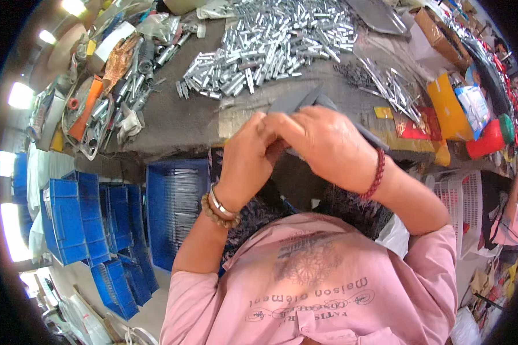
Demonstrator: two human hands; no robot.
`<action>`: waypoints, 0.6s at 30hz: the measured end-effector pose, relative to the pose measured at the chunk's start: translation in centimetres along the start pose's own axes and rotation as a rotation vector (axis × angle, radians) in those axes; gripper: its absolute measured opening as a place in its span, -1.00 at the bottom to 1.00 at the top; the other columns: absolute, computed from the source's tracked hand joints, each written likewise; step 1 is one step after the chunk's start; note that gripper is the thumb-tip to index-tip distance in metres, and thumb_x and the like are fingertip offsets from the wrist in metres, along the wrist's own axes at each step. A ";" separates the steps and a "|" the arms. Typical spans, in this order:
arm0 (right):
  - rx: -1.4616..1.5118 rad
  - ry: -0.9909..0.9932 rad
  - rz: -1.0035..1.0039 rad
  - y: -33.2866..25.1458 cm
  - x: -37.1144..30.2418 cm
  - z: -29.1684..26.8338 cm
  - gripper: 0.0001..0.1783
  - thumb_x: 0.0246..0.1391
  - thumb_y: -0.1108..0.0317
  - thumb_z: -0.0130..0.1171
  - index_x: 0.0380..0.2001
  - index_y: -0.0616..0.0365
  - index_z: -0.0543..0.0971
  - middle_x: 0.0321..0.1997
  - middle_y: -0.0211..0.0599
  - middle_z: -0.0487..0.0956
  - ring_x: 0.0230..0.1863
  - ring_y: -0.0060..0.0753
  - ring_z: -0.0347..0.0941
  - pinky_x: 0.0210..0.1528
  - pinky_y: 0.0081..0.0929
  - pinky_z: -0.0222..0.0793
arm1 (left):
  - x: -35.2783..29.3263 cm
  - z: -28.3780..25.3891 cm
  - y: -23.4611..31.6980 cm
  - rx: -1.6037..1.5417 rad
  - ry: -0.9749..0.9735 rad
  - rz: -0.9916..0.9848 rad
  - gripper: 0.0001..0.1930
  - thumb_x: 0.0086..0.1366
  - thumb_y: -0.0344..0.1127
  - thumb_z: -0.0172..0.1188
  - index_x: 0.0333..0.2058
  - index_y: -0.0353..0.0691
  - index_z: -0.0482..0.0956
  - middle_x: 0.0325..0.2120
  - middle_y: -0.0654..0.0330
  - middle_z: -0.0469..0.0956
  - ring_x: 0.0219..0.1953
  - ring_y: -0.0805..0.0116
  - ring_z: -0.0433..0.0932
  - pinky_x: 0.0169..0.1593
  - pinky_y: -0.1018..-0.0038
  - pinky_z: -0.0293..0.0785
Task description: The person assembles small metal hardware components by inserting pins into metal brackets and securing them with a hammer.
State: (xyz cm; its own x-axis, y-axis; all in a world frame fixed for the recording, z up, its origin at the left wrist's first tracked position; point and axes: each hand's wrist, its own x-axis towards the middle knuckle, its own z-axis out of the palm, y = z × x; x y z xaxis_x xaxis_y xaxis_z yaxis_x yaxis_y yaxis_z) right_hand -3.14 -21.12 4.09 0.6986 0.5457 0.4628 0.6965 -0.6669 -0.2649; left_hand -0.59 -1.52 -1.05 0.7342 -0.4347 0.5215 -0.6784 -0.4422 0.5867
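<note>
Both hands meet at the near edge of the worktable, just in front of the metal pins. My left hand [246, 158] has its fingers bent and closed, with the fingertips close to the other hand. My right hand [336, 146] is also closed, fingers curled in toward the left. A dark grey, flat, sheet-like thing [296, 99] with folds or pointed edges shows beyond the fingers and past the right hand; its kind is unclear. My fingers hide what is pinched between them. A large heap of short silvery metal pins [270, 46] lies on the table beyond.
Tools and an orange-handled tool [86, 109] crowd the table's left. Longer metal rods [394, 92], a yellow container [449, 106] and a red bottle [486, 139] stand right. Below the edge are a blue bin [155, 224] of metal rods, stacked blue bins [69, 224] and a white basket [460, 207].
</note>
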 end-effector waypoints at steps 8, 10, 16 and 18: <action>0.093 0.082 0.106 1.2 -1.0 0.6 -0.50 0.06 0.59 0.21 0.10 0.07 0.49 -0.32 -0.08 0.66 -0.18 0.12 0.64 -0.12 -0.03 0.56 | 0.1 0.4 -0.5 -0.095 -0.028 -0.065 -0.86 0.19 -0.51 0.44 -0.27 -0.28 0.70 -0.30 0.10 0.59 -0.25 0.02 0.64 -0.19 0.20 0.56; 0.117 0.080 0.133 1.2 -0.9 0.6 -0.50 0.04 0.61 0.21 0.09 0.07 0.52 -0.30 -0.09 0.68 -0.16 0.10 0.65 -0.10 -0.04 0.56 | 0.1 0.2 -0.3 -0.077 -0.035 -0.068 -0.87 0.19 -0.52 0.43 -0.27 -0.29 0.70 -0.30 0.09 0.60 -0.25 0.02 0.64 -0.19 0.20 0.57; 0.131 0.180 0.164 1.8 -1.7 1.5 -0.50 0.00 0.65 0.18 0.04 0.04 0.55 -0.34 -0.13 0.67 -0.17 0.06 0.66 -0.09 -0.08 0.58 | 0.3 0.0 -0.4 -0.060 -0.033 -0.049 -0.87 0.19 -0.54 0.41 -0.27 -0.31 0.70 -0.31 0.07 0.60 -0.24 0.00 0.65 -0.18 0.20 0.58; 0.097 0.166 0.148 1.7 -1.7 1.3 -0.45 -0.02 0.66 0.22 0.09 0.04 0.55 -0.33 -0.16 0.67 -0.18 0.05 0.66 -0.11 -0.09 0.57 | 0.5 0.1 -0.4 -0.087 -0.040 -0.076 -0.86 0.18 -0.57 0.40 -0.27 -0.32 0.70 -0.31 0.06 0.60 -0.24 -0.01 0.65 -0.17 0.20 0.58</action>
State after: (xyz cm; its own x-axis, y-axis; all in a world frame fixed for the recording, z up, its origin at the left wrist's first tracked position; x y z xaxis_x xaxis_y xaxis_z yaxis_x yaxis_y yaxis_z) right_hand -2.94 -22.48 1.75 0.7634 0.3494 0.5432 0.6063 -0.6775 -0.4164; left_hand 0.04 -1.64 -1.13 0.7806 -0.4345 0.4493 -0.6151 -0.4059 0.6760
